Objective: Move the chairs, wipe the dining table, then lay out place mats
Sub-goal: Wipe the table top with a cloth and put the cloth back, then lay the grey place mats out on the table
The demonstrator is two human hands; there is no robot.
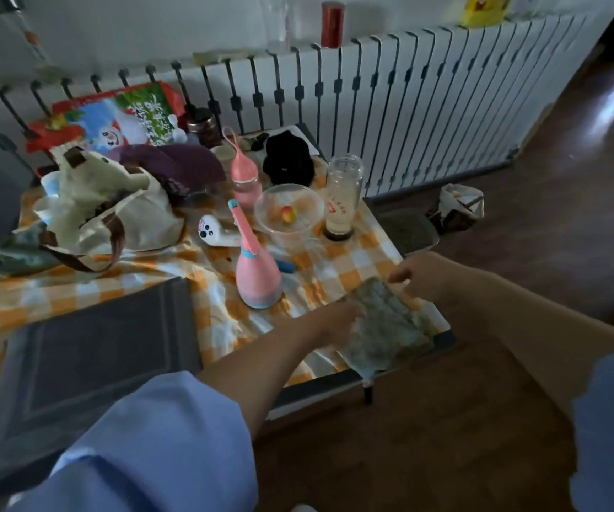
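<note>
**A:** While the cloth (386, 323) lies at the near right corner of the tabletop (316, 391), one tip hanging over the near edge, how is it being handled?

**B:** Its left edge is touched by the left hand (335, 319), and its far corner by the right hand (423, 275). Whether the fingers are pinched on it or laid flat cannot be told, since both hands are blurred.

**A:** Is it to be taken as a rag or a place mat?

**B:** That cannot be settled. A dark mat (98, 356) is already laid at the near left corner, flat on the checked tablecloth (335, 264).

**A:** What is judged done, then?

**B:** No chair is seen along the near edge, so that step is probably finished. One mat is placed. Any wiping can only have been partial, as the far half is crowded: a pink bottle (257, 279) just beyond the cloth, then a bowl (289, 212), a jar (344, 195) and a bag (113, 208).

**A:** And what is left?

**B:** If the cloth is a mat, it remains to be squared to the corner. If it is a rag, the near strip is being wiped and more mats are yet to be set. The task is judged somewhere past halfway.
</note>
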